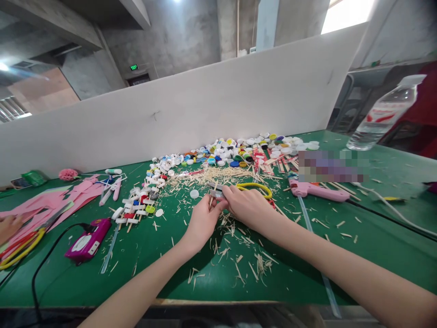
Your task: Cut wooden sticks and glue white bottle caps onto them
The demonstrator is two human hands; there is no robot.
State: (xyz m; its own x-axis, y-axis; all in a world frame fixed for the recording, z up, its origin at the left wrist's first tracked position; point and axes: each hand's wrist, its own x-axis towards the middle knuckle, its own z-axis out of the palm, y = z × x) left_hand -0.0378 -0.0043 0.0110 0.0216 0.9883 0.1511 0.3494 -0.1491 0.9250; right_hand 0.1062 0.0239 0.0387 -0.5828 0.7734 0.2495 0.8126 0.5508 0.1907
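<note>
At the table's middle my left hand [205,221] is closed around a thin wooden stick [211,197], whose lower part is hidden in the fingers. My right hand [246,205] is closed on a pair of scissors [257,186], gripped near the blades. The yellow handle loops stick out behind the knuckles, and the grey blades lie against the stick. Both hands touch at the fingertips. Pale wood shavings [218,175] are scattered behind and below them. A loose, translucent bottle cap [194,194] lies just left of the blades.
Many coloured bottle caps [221,152] are heaped along the white partition [205,105]. Capped stick pieces [136,205] stand left. A pink glue gun [319,190], glue stick [305,214] and water bottle [384,116] are right. Left are a magenta box [88,241], pink paper [73,196] and another person's hand [10,225].
</note>
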